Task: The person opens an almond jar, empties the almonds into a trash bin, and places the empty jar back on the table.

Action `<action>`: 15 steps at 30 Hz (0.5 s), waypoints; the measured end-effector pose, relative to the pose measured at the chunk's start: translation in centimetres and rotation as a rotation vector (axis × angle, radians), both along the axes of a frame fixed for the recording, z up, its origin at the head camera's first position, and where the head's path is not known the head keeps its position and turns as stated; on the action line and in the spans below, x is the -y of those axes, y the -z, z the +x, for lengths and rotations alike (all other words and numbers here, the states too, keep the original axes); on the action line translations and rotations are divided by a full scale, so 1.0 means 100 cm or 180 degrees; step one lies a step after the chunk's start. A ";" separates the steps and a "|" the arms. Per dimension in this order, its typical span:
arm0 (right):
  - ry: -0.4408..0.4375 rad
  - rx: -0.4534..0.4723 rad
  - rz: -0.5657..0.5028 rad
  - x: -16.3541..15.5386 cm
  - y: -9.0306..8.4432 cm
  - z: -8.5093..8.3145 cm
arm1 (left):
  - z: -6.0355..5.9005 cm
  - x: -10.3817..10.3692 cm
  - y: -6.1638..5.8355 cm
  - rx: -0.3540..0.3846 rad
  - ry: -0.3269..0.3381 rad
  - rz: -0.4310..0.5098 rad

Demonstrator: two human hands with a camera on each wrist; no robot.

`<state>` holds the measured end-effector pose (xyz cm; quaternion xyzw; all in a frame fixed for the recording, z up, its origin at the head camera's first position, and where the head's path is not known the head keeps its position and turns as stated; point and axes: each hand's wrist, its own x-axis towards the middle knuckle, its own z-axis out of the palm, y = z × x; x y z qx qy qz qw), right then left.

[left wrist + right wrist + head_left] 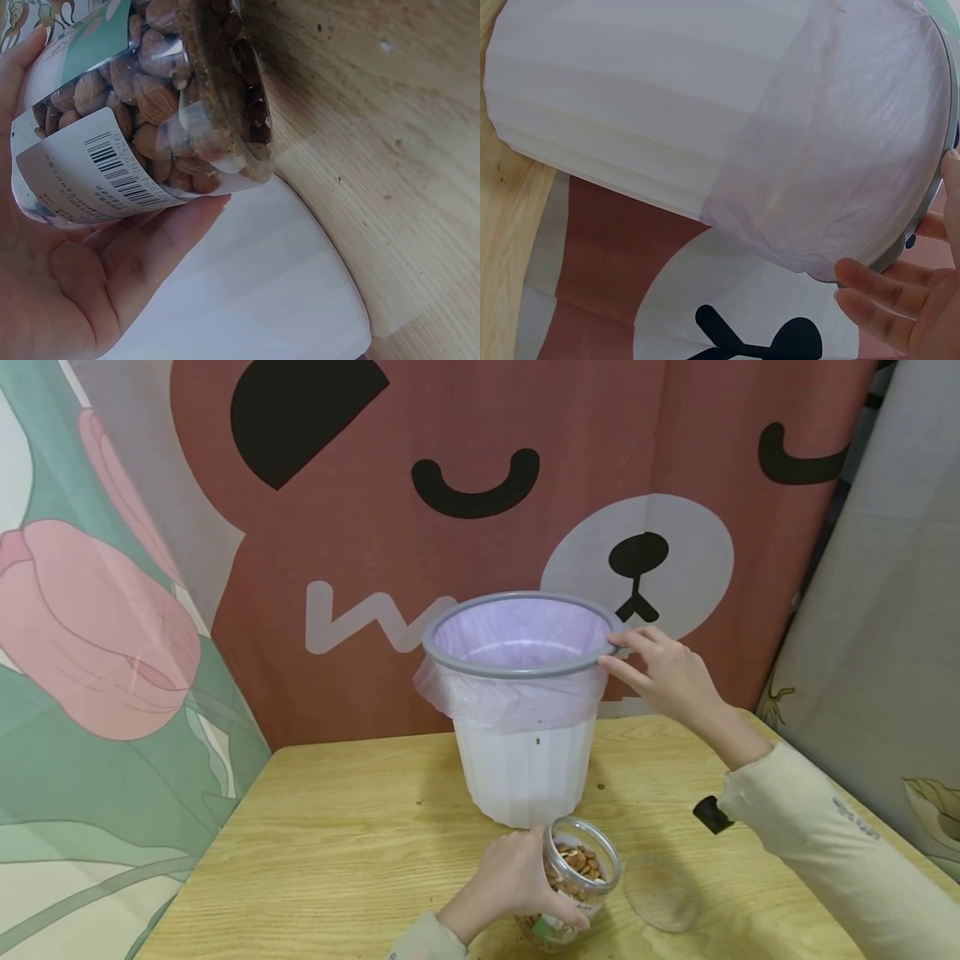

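- Background: a bear-print curtain (465,552) hung behind a wood-grained table (337,827), with a flower-print hanging (97,635) to the left.
- Bin: a ribbed white bin (525,772) stood upright on the table, its soft, translucent purple liner (502,702) folded outward beneath a grey rim (517,673).
- Jar: a clear jar (592,889), uncapped and partly filled with almonds (581,862), was tilted just in front of the bin, on the wearer's side. Whether its base touched the table could not be told.
- Left hand: this hand (510,877) grasped the jar round its body, thumb on one side and fingers on the other, partly over the label (112,169).
- Right hand: this hand (671,672) pinched the right side of the rim between thumb and fingers.
- Lid: a clear disc (662,893), apparently the jar's lid, lay flat on the table to the right of the jar.
- Handling (judged): the jar probably had stiff, smooth, rather slippery walls and moderate weight from the nuts; its middle offered the surest hold, clear of the open mouth. The bin was probably light and easily tipped, best taken by its firm rim, since the thin liner would slide or tear.
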<state>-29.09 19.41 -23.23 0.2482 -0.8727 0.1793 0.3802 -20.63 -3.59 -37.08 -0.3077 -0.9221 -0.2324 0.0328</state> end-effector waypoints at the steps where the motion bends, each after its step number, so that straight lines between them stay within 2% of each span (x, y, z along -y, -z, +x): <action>1: -0.0002 0.0003 -0.0009 0.000 0.000 0.000 | 0.000 0.000 0.000 -0.0015 0.0000 -0.0003; 7: 0.0003 0.0017 -0.0044 0.000 0.000 0.000 | 0.000 0.000 0.001 -0.0039 0.0015 -0.0024; 15: 0.0006 0.0050 -0.0045 0.000 0.001 0.000 | 0.000 0.000 0.001 0.0063 0.0002 0.0036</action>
